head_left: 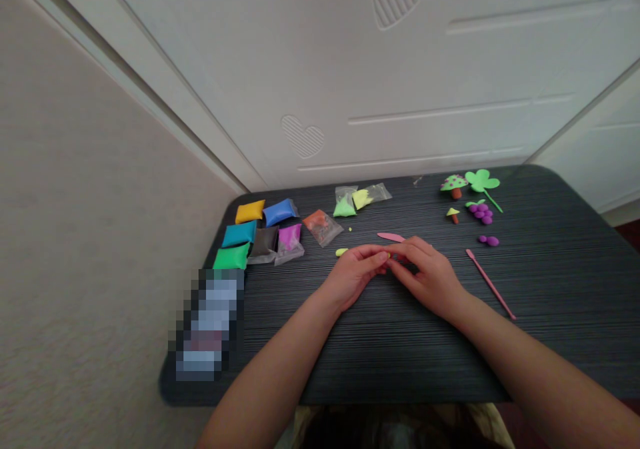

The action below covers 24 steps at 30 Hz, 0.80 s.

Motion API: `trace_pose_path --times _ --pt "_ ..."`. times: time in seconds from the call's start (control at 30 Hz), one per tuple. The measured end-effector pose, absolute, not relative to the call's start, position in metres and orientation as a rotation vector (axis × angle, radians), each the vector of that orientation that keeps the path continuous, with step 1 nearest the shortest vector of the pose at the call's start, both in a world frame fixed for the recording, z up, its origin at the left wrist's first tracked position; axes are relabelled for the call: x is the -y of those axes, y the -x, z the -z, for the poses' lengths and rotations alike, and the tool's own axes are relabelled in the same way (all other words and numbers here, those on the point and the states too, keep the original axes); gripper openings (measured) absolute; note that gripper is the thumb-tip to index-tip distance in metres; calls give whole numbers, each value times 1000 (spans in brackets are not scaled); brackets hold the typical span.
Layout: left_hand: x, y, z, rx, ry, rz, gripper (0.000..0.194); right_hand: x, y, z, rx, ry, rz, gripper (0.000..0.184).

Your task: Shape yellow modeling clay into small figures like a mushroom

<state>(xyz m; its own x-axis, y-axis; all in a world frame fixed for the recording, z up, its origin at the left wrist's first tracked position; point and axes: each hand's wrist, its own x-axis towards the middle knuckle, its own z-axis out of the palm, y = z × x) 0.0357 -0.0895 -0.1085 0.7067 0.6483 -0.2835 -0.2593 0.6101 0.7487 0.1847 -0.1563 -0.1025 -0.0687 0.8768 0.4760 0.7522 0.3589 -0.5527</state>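
My left hand (356, 270) and my right hand (426, 269) meet over the middle of the dark table, fingertips together. Between them shows a sliver of a small yellow-green clay piece (389, 255), pinched by both hands; most of it is hidden by the fingers. Beside my left hand lies a yellow-green clay lump (341, 252), partly covered by that hand. A pink clay knife (389, 236) lies just beyond my fingers, its right end hidden behind my right hand. A tiny yellow-green crumb (350, 229) sits farther back.
Bagged clay, including a blue pack (280, 212) and an orange pack (320, 226), lies at the left and back. At right are a clay mushroom (454, 184), a clover (483, 181), grapes (481, 212) and a pink stick tool (490, 284). A white panel (400, 136) stands behind the table.
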Motion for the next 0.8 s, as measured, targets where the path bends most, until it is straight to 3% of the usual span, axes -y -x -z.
trace_pose_path --times 0.8 --pt "92 -36 107 -591 -799 -542 19 157 -187 101 1900 1471 -213 22"
